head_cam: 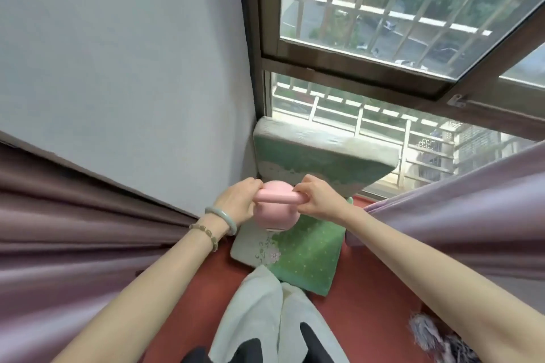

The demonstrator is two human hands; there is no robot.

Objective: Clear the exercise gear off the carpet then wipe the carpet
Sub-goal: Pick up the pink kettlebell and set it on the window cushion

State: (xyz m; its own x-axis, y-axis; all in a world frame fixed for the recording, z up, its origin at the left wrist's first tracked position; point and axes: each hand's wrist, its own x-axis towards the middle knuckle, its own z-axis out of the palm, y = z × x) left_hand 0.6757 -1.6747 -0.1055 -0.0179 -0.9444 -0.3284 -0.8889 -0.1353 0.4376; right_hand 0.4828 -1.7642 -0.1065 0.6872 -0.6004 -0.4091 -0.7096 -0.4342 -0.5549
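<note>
A pink kettlebell [275, 215] hangs just above a flat green cushion [306, 253] in the corner by the window. My left hand [239, 200] grips the left end of its handle and my right hand [317, 196] grips the right end. The red carpet [368, 298] spreads under the cushion and toward me. Whether the kettlebell's base touches the cushion cannot be told.
A second green cushion [321, 156] leans upright against the window [383, 23]. Purple curtains [73, 230] hang on both sides. My knees in pale trousers [265, 312] are below. A fluffy grey-purple thing [436, 336] lies at the lower right on the carpet.
</note>
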